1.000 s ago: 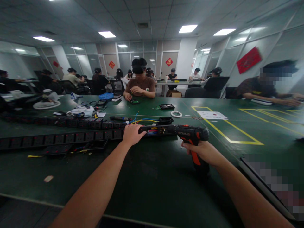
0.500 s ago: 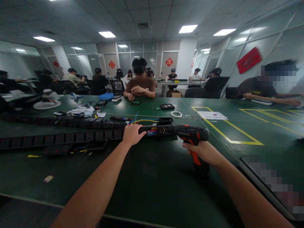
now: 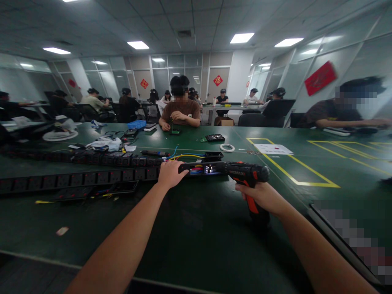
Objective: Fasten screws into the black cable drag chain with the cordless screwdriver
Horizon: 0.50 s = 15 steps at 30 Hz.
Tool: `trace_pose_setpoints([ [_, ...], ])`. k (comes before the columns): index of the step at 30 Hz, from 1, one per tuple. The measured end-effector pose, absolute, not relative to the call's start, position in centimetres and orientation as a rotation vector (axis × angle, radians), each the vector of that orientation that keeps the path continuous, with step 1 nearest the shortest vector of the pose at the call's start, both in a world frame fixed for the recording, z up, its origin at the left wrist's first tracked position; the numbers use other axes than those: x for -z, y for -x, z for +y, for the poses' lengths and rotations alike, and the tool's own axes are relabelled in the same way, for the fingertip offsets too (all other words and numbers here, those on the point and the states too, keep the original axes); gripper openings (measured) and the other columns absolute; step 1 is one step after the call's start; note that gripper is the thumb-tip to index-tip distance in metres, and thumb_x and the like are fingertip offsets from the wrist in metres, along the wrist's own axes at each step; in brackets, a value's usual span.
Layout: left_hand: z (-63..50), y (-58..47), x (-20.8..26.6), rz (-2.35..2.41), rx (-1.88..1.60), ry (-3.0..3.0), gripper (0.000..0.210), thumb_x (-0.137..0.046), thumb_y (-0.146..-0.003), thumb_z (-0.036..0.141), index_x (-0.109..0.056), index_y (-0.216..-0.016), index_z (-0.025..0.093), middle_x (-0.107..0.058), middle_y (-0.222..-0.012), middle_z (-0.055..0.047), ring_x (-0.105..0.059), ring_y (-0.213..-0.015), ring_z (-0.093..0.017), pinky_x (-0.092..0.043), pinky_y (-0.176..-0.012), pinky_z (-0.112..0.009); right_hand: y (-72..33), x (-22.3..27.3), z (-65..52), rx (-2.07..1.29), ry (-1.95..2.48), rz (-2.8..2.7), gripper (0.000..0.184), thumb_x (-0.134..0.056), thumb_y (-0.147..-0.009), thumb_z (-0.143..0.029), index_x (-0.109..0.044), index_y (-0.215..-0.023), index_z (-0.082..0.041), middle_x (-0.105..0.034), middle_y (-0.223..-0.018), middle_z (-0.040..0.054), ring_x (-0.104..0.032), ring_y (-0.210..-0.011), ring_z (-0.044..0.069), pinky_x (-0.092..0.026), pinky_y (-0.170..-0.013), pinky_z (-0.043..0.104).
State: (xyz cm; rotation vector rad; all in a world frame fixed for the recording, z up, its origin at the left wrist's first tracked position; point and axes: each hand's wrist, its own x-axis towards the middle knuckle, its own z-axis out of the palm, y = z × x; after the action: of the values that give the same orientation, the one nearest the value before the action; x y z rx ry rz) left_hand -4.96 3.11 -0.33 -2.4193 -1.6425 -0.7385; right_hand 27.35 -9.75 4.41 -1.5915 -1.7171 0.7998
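A long black power strip [image 3: 98,178] with a row of sockets lies across the green table. My left hand [image 3: 171,173] is wrapped over it near its right end, thumb pointing right. Just right of that thumb the strip's housing is open, with coloured wires [image 3: 196,170] inside. My right hand [image 3: 262,195] grips the handle of a black and orange cordless drill [image 3: 249,173], its nose pointing left at the opening. A bright light shines on the metal parts [image 3: 209,169] in there. The drill's tip is too dark to make out.
Behind lies a second socket strip [image 3: 92,157] with a loose end box [image 3: 213,156] and wires. Loose black socket parts [image 3: 73,192] rest in front. Further back are a tape roll [image 3: 227,148] and a paper sheet [image 3: 274,149]. A co-worker [image 3: 180,108] sits opposite.
A light has come on and brightens the opening in the strip. Both my hands and the drill have stayed in place. The person opposite has shifted their hands slightly.
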Motion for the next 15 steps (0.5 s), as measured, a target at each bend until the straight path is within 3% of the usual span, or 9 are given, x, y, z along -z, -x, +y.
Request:
trace_pose_setpoints([
  [15,3.07,4.92,0.25,-1.646,0.707,2.406,0.044,-0.055,-0.093,0.057,-0.068,-0.120,0.025,-0.071,-0.122,-0.008,-0.060,-0.113,-0.029,-0.038,-0.097,-0.044,-27.62,-4.00,-9.49,-0.820,1.556,-1.702,0.032,-0.068,-0.079,-0.050,-0.064,-0.084,-0.019,-0.064,-0.065,0.0004,-0.060,-0.060,0.019,-0.044,-0.057,0.031],
])
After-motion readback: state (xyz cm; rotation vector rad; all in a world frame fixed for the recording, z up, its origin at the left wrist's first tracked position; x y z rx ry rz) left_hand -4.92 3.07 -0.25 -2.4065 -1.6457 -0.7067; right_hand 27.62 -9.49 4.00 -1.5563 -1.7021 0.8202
